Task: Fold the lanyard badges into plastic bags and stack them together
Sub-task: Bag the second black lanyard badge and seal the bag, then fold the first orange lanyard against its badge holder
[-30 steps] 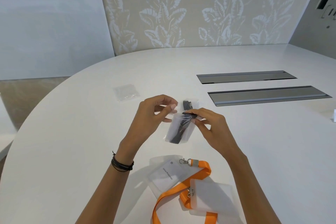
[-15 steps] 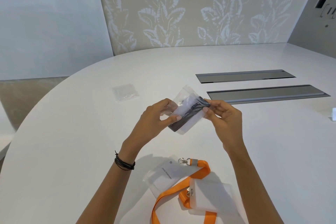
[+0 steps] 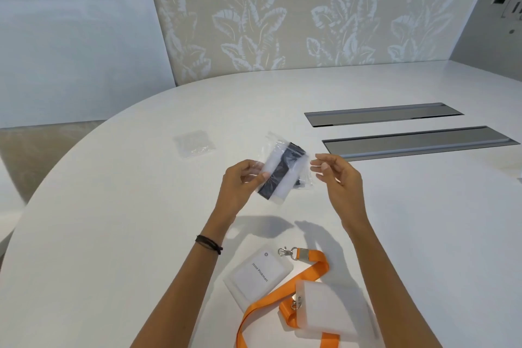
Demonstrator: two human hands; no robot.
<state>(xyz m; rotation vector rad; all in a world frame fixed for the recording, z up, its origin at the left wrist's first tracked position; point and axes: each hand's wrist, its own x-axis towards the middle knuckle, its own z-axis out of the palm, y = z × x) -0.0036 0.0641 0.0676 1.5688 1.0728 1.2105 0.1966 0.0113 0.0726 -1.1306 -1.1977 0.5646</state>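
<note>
My left hand (image 3: pixel 243 182) pinches the left edge of a clear plastic bag (image 3: pixel 284 168) above the white table (image 3: pixel 113 234). Inside the bag are a folded black lanyard and its frosted badge holder. My right hand (image 3: pixel 337 175) hovers just right of the bag, fingers loosely spread, holding nothing. Near the table's front edge lie an orange lanyard (image 3: pixel 285 291), a badge holder with a name card (image 3: pixel 258 277) and a second frosted badge holder (image 3: pixel 330 311) clipped to the strap.
Several empty clear bags (image 3: pixel 194 143) lie in a small pile at the far left of the table. Two grey cable hatches (image 3: pixel 418 141) are set into the table top at the right. A leaf-patterned wall stands behind.
My right hand has let go of the bag's right end and drawn slightly away. The left hand has tilted the bagged black lanyard more upright.
</note>
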